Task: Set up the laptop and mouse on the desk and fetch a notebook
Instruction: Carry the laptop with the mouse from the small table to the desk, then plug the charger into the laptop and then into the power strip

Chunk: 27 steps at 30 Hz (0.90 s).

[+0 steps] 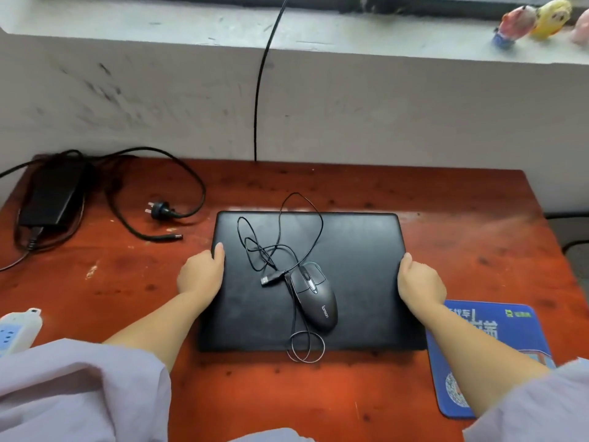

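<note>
A closed black laptop [357, 250] lies flat in the middle of the red-brown desk [127, 282]. On its lid rests a black wired mouse [315, 296], its thin cable [280, 237] looped loosely over the lid with the USB plug [270, 280] beside the mouse. My left hand [202, 272] grips the laptop's left edge, thumb on top. My right hand [419, 282] grips the right edge the same way. No notebook is in view.
A black power adapter [54, 196] with its cord, wall plug [161, 210] and barrel tip lies at the back left. A white power strip [16, 330] sits at the left edge. A blue mouse pad [510, 330] lies right of the laptop. Small figurines [535, 20] stand on the windowsill.
</note>
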{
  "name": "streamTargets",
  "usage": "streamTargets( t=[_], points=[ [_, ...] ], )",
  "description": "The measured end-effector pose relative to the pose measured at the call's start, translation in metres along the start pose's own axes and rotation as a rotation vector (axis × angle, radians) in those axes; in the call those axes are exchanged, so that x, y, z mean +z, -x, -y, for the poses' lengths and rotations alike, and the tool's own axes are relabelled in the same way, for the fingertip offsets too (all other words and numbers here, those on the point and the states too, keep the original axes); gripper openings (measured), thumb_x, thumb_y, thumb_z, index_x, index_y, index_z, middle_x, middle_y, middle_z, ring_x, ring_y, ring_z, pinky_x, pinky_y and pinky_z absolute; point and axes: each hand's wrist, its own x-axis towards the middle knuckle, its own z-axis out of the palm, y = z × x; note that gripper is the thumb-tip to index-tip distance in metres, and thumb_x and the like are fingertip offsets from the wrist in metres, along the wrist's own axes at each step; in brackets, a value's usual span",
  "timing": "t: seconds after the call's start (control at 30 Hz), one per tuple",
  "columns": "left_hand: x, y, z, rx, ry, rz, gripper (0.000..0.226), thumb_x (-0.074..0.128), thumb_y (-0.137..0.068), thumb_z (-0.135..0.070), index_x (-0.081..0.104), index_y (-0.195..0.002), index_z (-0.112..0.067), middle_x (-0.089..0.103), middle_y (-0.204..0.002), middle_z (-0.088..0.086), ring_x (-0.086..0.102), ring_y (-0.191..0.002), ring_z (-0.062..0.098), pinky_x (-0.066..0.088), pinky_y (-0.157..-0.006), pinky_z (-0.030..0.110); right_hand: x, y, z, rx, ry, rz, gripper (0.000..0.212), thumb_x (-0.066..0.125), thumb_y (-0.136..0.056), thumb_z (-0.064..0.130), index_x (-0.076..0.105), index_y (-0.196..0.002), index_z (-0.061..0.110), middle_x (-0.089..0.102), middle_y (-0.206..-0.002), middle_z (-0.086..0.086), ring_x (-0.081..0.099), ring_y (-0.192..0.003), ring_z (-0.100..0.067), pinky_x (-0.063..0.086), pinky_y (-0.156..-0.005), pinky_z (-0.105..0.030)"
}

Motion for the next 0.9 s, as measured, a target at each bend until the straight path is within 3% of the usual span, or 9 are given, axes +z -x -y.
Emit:
streamTargets(
  t=[0.13,0.23,0.33,0.47,0.57,0.7,0.9],
  points=[
    [-0.007,-0.002,0.003,0.055,-0.122,0.041,0.060,0.022,-0.096,-0.049,0.064,-0.084,-0.008,0.068,-0.096,0.020,0.061,-0.088,0.039,0.044,-0.073,0.039,-0.006,-0.004,-0.006,-0.148,0.161,0.016,0.056,0.019,-0.100,0.032,0.064,-0.094,-0.002,0.066,-0.099,-0.024,0.061,-0.090,-0.039,0.041,-0.069,-0.037],
    [-0.011,-0.003,0.003,0.065,-0.170,0.116,0.060,0.020,-0.097,-0.047,0.064,-0.093,-0.006,0.067,-0.104,0.020,0.061,-0.096,0.039,0.046,-0.079,0.040,-0.011,-0.002,-0.004,-0.186,0.287,0.071,0.049,0.017,-0.100,0.026,0.059,-0.114,0.004,0.064,-0.106,-0.021,0.060,-0.093,-0.037,0.038,-0.067,-0.034],
    [-0.014,0.003,0.002,0.041,-0.127,0.197,0.057,0.020,-0.098,-0.046,0.059,-0.106,-0.005,0.063,-0.115,0.021,0.057,-0.105,0.039,0.044,-0.086,0.042,-0.015,0.000,0.001,-0.141,0.272,0.100,0.048,0.018,-0.100,0.027,0.057,-0.115,0.003,0.062,-0.112,-0.022,0.059,-0.098,-0.038,0.043,-0.075,-0.038],
    [-0.024,0.007,0.009,0.122,-0.133,0.222,0.047,0.025,-0.097,-0.047,0.055,-0.096,-0.010,0.064,-0.110,0.017,0.059,-0.100,0.036,0.044,-0.078,0.040,-0.022,0.008,0.020,-0.223,0.226,-0.103,0.028,0.035,-0.096,0.020,0.047,-0.110,-0.001,0.052,-0.111,-0.025,0.054,-0.100,-0.042,0.046,-0.073,-0.045],
    [-0.041,0.001,0.017,0.245,-0.145,0.153,0.033,0.033,-0.096,-0.038,0.051,-0.087,-0.013,0.067,-0.099,0.014,0.061,-0.092,0.035,0.041,-0.068,0.037,-0.027,0.014,0.060,-0.356,0.150,-0.262,0.030,0.045,-0.091,0.014,0.048,-0.118,0.000,0.052,-0.108,-0.025,0.052,-0.098,-0.043,0.046,-0.071,-0.048],
    [-0.070,-0.021,0.037,0.473,-0.181,-0.028,0.017,0.046,-0.091,-0.024,0.057,-0.094,-0.011,0.064,-0.097,0.012,0.059,-0.094,0.033,0.047,-0.069,0.041,-0.024,0.038,0.149,-0.557,-0.001,-0.347,0.028,0.048,-0.089,0.013,0.055,-0.115,0.004,0.058,-0.105,-0.020,0.053,-0.096,-0.040,0.043,-0.077,-0.046],
    [-0.086,-0.064,0.089,0.735,-0.414,0.010,0.037,0.062,-0.082,-0.016,0.058,-0.118,-0.007,0.062,-0.106,0.013,0.058,-0.097,0.033,0.049,-0.082,0.040,0.006,0.093,0.273,-0.856,-0.097,-0.361,0.018,0.049,-0.084,0.009,0.064,-0.093,0.005,0.062,-0.086,-0.014,0.057,-0.078,-0.035,0.042,-0.067,-0.041]
  ],
)
